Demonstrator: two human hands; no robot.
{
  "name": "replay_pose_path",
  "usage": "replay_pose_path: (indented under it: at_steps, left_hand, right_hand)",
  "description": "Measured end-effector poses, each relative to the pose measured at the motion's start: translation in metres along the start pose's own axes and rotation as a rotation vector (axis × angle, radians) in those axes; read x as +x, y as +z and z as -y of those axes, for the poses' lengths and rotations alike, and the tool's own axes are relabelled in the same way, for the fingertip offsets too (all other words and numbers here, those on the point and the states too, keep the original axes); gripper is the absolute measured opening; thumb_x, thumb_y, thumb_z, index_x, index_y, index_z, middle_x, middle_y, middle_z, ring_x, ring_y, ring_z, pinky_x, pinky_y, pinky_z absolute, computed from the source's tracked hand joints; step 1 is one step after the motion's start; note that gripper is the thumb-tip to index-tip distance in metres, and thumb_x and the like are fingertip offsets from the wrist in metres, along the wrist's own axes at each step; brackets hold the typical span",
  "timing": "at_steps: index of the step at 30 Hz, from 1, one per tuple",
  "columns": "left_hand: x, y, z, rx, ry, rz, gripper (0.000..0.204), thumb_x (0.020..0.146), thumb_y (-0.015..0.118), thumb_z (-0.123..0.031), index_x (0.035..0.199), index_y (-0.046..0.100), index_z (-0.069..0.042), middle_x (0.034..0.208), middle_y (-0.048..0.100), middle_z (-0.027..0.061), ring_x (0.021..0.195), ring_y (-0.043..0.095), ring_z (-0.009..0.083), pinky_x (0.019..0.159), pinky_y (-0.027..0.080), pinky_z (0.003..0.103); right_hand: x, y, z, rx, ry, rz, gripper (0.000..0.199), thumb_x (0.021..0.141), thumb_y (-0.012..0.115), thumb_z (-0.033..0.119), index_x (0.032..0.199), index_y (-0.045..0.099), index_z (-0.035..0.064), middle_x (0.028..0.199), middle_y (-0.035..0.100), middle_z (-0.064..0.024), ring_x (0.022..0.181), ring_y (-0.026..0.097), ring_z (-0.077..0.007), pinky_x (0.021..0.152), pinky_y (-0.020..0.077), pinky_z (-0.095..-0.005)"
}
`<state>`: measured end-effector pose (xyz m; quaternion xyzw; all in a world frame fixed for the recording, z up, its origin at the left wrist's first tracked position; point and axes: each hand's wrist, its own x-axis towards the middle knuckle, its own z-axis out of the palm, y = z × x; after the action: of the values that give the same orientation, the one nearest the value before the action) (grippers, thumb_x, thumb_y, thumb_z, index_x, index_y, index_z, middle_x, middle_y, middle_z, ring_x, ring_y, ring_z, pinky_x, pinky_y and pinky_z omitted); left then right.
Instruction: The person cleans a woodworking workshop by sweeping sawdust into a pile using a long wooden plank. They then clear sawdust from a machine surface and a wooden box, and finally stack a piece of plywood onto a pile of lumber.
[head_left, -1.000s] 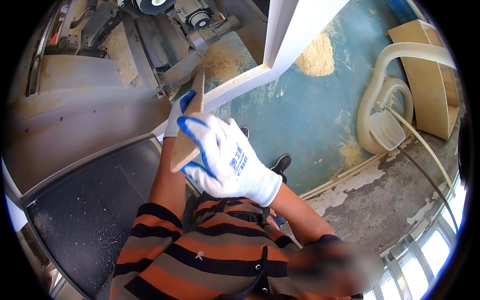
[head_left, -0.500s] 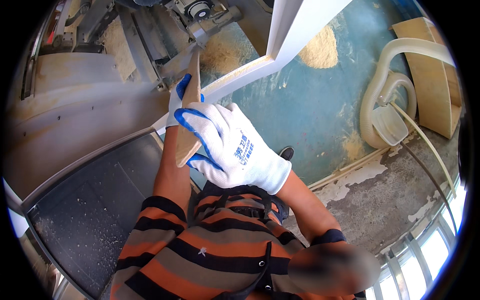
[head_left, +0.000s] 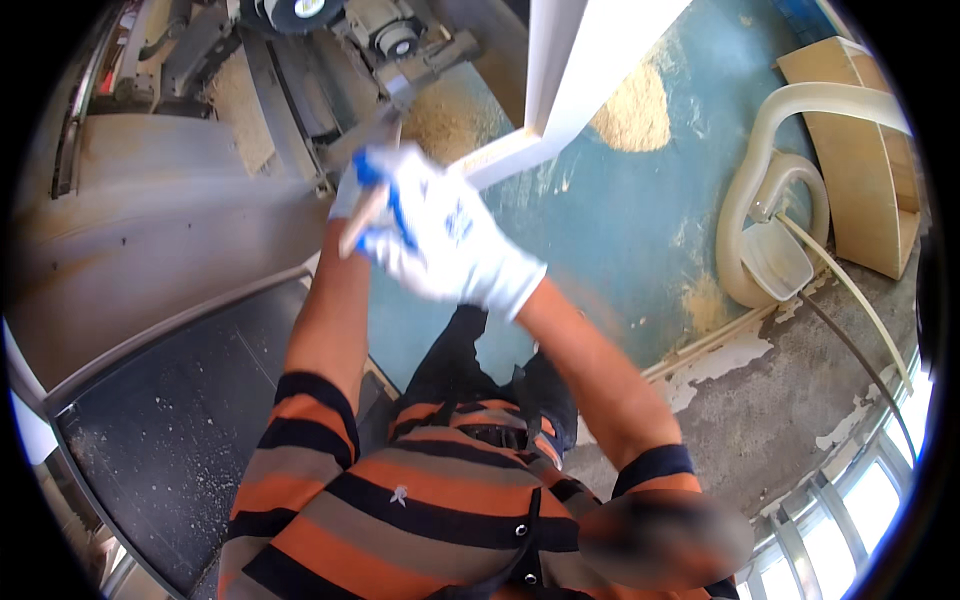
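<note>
Both gloved hands close around a thin wooden strip (head_left: 362, 215): the right hand (head_left: 440, 235) wraps it from above, the left hand (head_left: 350, 195) sits mostly hidden behind, its grip unclear. Since a second ago the strip has lifted away from the striped shirt (head_left: 400, 500) toward the woodworking machine (head_left: 330, 60), blurred mid-motion. Both forearms reach forward and up, elbows bent, over the blue floor (head_left: 620, 230).

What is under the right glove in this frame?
A narrow wooden strip pokes out beneath the white-and-blue right glove, with the left hand mostly covered behind it. How far the strip runs inside the grip is hidden.
</note>
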<state>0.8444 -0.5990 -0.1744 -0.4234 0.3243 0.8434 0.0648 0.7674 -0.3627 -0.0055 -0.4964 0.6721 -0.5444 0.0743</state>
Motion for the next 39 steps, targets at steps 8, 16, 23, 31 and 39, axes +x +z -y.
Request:
replay_pose_path:
  at_steps: [8, 16, 23, 31, 39]
  left_hand:
    - [-0.052, 0.029, 0.045, 0.657, 0.319, 0.118, 0.012, 0.093, 0.047, -0.022, 0.086, 0.044, -0.012, 0.083, 0.047, 0.0027, 0.081, 0.052, 0.0143, 0.075, 0.044, 0.028]
    - [-0.013, 0.032, 0.043, 0.186, 0.297, -0.337, 0.029, 0.088, 0.062, -0.021, 0.109, 0.062, 0.000, 0.100, 0.065, 0.0055, 0.089, 0.059, 0.0115, 0.082, 0.047, 0.025]
    - [-0.012, 0.059, 0.021, 0.424, 0.298, -0.518, 0.026, 0.077, 0.069, -0.017, 0.091, 0.064, 0.004, 0.086, 0.063, 0.0083, 0.069, 0.060, 0.0167, 0.062, 0.048, 0.031]
    - [-0.025, 0.073, 0.014, 0.349, 0.173, -0.352, 0.029, 0.079, 0.065, -0.023, 0.096, 0.062, 0.000, 0.083, 0.060, 0.0054, 0.075, 0.058, 0.0154, 0.065, 0.047, 0.032]
    - [0.008, 0.050, -0.005, 0.771, 0.203, -0.406, 0.039, 0.074, 0.066, -0.027, 0.097, 0.063, 0.004, 0.084, 0.061, 0.0091, 0.075, 0.058, 0.0197, 0.067, 0.046, 0.035]
  right_hand:
    - [-0.046, 0.000, 0.017, 0.207, 0.316, -0.078, 0.058, 0.080, 0.062, 0.028, 0.127, 0.038, 0.0037, 0.118, 0.051, -0.0189, 0.100, 0.053, -0.0406, 0.085, 0.0417, -0.0446]
    - [-0.078, -0.001, 0.022, 0.101, 0.220, -0.049, 0.074, 0.073, 0.067, 0.034, 0.132, 0.037, 0.0019, 0.126, 0.046, -0.0203, 0.109, 0.049, -0.0374, 0.087, 0.0373, -0.0423]
    - [-0.078, 0.027, 0.018, 0.170, 0.362, -0.206, 0.066, 0.073, 0.066, 0.019, 0.130, 0.038, 0.0008, 0.125, 0.047, -0.0202, 0.113, 0.048, -0.0366, 0.092, 0.0376, -0.0405]
    - [-0.087, 0.043, 0.023, 0.514, 0.512, -0.395, 0.053, 0.082, 0.057, 0.010, 0.130, 0.038, -0.0017, 0.127, 0.041, -0.0198, 0.119, 0.044, -0.0342, 0.102, 0.0338, -0.0381]
    - [-0.074, 0.067, 0.012, 0.470, 0.554, -0.364, 0.048, 0.085, 0.056, 0.011, 0.129, 0.039, 0.0004, 0.127, 0.039, -0.0210, 0.117, 0.044, -0.0368, 0.101, 0.0350, -0.0388]
